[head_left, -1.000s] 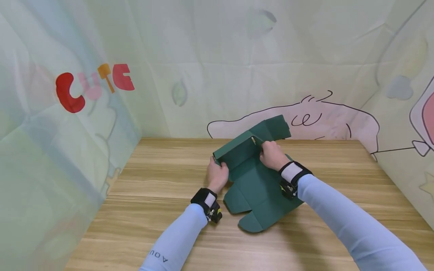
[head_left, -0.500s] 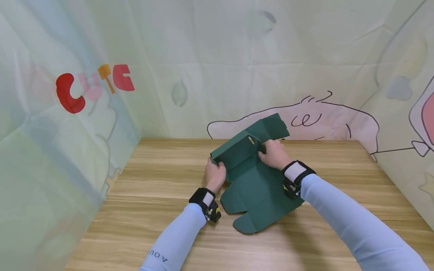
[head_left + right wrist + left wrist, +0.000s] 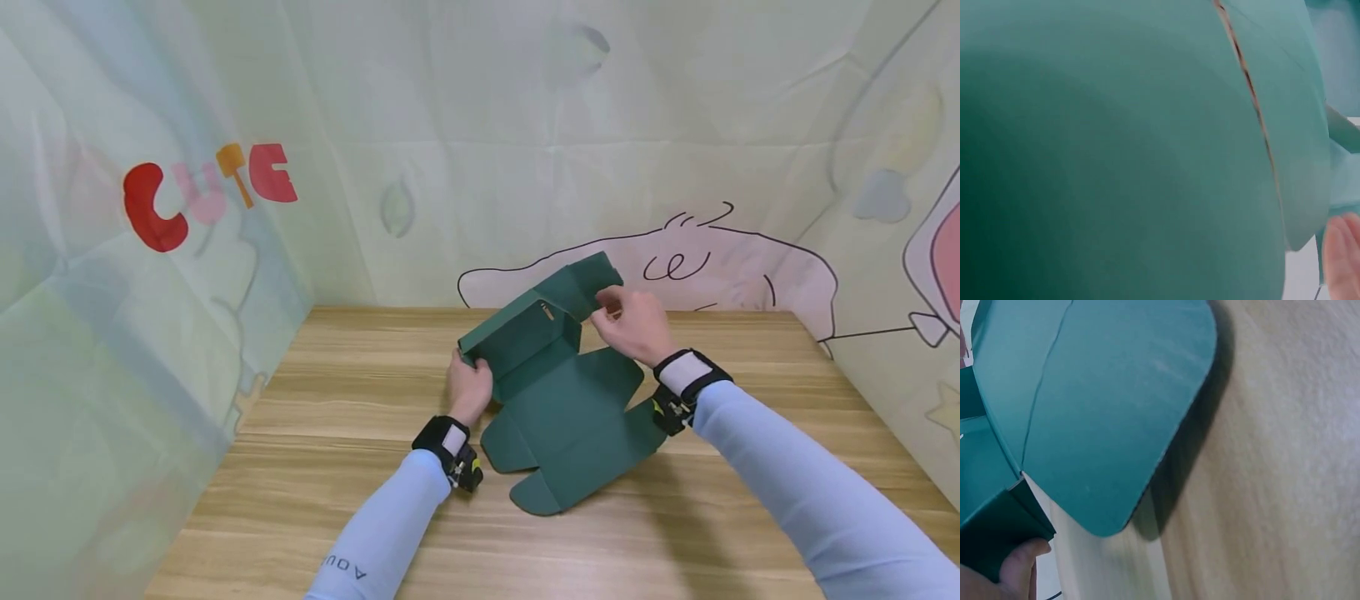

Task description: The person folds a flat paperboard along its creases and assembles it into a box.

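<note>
A dark green cardboard box (image 3: 573,408), partly folded, lies tilted on the table with its back wall raised and its rounded flaps spread toward me. My left hand (image 3: 469,387) grips the left end of the raised wall, its thumb (image 3: 1019,569) in front and the other fingers hidden behind. At the other end, my right hand (image 3: 637,325) is beside the far right side flap (image 3: 588,279), fingers bent and fingertips overlapping the flap's edge. In the right wrist view, those fingers (image 3: 1342,259) show at the right edge beside the green cardboard. A small slot (image 3: 547,310) shows in the raised wall.
The wooden table (image 3: 337,467) extends around the box, its back edge meeting a pale printed cloth wall (image 3: 420,108). More printed cloth hangs at the left and right sides. Both wrists carry strapped cameras.
My right hand has let go of the inner right flap and moved right and up to the outer flap. The box has shifted slightly left, my left hand still gripping it.
</note>
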`<control>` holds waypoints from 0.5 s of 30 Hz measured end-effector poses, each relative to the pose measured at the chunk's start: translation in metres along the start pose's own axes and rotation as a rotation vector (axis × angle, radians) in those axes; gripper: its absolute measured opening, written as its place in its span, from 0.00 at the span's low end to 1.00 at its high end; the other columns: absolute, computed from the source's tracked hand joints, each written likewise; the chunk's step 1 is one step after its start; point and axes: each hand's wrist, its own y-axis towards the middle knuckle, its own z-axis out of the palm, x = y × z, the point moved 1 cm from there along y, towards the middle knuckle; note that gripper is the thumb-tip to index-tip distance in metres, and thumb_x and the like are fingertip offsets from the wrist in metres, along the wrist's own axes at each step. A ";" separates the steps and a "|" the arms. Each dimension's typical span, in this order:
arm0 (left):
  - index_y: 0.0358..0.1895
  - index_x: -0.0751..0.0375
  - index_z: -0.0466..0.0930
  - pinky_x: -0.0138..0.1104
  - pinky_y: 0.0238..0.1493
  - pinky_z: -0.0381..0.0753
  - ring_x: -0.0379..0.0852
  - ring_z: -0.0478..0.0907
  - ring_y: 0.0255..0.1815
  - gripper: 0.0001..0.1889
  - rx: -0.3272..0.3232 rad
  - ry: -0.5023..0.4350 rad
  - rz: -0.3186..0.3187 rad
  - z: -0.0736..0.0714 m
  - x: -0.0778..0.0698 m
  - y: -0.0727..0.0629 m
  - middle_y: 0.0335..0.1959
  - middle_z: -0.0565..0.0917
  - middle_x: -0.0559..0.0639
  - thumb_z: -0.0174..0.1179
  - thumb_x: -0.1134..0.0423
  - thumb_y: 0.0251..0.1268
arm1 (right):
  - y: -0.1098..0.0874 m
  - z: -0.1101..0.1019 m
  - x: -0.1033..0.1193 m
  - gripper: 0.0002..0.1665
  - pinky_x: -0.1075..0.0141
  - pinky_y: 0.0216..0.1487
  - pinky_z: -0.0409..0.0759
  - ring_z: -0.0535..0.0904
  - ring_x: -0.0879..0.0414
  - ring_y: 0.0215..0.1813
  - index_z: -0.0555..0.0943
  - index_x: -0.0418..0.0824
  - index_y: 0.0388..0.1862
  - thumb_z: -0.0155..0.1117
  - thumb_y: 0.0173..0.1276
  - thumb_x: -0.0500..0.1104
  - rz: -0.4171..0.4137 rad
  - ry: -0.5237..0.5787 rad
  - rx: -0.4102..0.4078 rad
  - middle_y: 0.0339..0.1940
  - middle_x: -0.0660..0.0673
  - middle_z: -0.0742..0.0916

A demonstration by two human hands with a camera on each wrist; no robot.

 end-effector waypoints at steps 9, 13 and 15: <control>0.64 0.70 0.66 0.46 0.69 0.67 0.59 0.69 0.67 0.22 -0.013 0.014 0.036 -0.002 0.003 0.002 0.64 0.73 0.66 0.45 0.66 0.69 | 0.008 -0.006 -0.010 0.18 0.48 0.45 0.78 0.75 0.39 0.44 0.75 0.29 0.50 0.62 0.63 0.37 0.022 0.033 -0.224 0.43 0.32 0.78; 0.64 0.69 0.66 0.46 0.69 0.67 0.58 0.69 0.67 0.22 -0.006 0.010 0.038 -0.003 0.003 0.002 0.64 0.73 0.66 0.45 0.65 0.69 | 0.012 -0.011 -0.013 0.31 0.44 0.53 0.71 0.69 0.36 0.56 0.67 0.31 0.59 0.67 0.61 0.40 0.107 0.077 -0.191 0.55 0.30 0.71; 0.65 0.69 0.65 0.46 0.69 0.67 0.58 0.68 0.68 0.22 0.001 0.007 0.046 -0.003 0.003 0.002 0.64 0.73 0.66 0.45 0.65 0.69 | 0.013 -0.014 -0.015 0.37 0.41 0.57 0.70 0.67 0.34 0.61 0.63 0.33 0.64 0.69 0.61 0.42 0.161 0.112 -0.119 0.60 0.29 0.69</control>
